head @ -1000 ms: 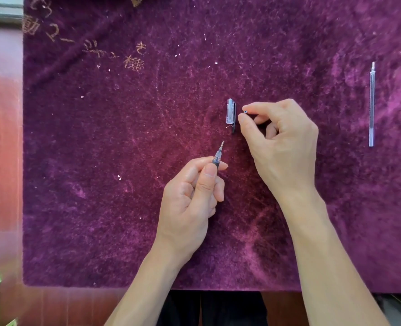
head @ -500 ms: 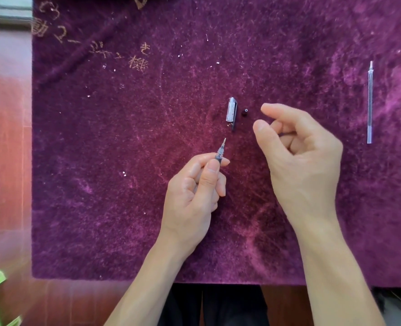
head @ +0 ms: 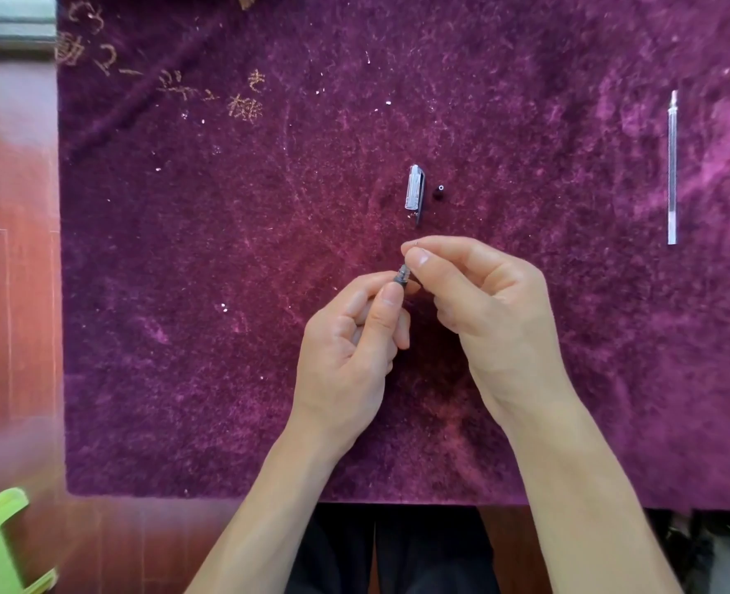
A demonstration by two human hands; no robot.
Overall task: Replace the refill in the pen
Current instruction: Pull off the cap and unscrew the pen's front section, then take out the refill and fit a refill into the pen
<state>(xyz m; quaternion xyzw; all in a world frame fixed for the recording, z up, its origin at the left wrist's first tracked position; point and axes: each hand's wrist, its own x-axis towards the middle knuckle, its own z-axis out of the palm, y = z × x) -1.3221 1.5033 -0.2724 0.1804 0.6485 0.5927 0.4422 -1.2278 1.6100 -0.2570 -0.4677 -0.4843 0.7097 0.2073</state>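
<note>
Purple velvet cloth [head: 226, 336] covers most of a reddish wooden table [head: 12, 293]. Near its middle the left hand [head: 350, 349] has fingers curled together around the pen [head: 401, 276], of which only the dark front end shows between thumb and forefinger. The right hand [head: 487, 310] meets it from the right, thumb and forefinger pinched on the pen's tip. Far right, well apart, lies a clear refill [head: 672, 169]. Just beyond the hands rests the clear pen cap [head: 414, 192], with a tiny dark end piece [head: 440, 192] beside it.
</note>
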